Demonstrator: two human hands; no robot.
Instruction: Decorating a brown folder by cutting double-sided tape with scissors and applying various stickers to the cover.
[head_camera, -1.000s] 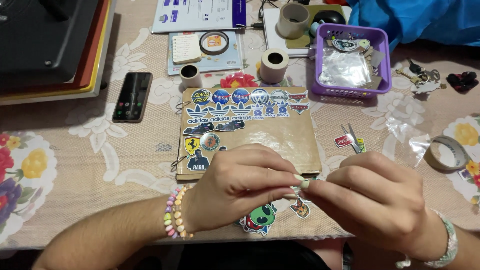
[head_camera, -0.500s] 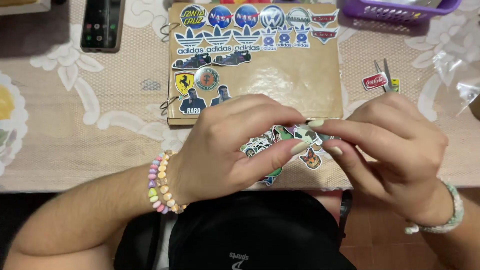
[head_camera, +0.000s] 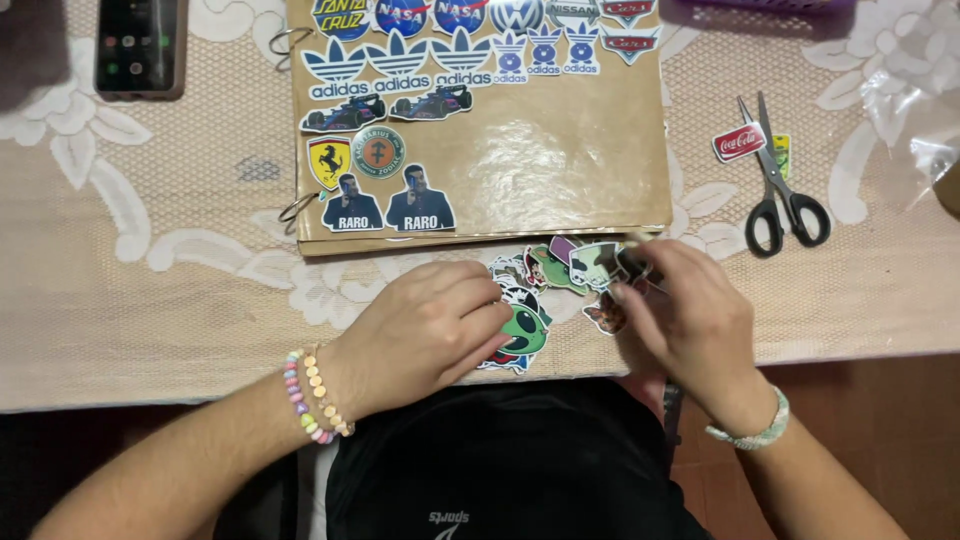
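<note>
Lace tablecloth (head_camera: 150, 300): sticker pile (head_camera: 545, 285) between hands, touching both.

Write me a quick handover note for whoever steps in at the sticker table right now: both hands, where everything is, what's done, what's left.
Left hand: rests on the loose sticker pile, by the green alien sticker; holds nothing I can see.
Right hand: fingertips pinch a small sticker at the pile.
Brown ring-bound album: above the pile, on the lace tablecloth; scissors to its right, phone upper left.
Done: stickers fill the cover's top rows and left side.
Left: the rest of the cover is bare; the pile is unplaced.
</note>
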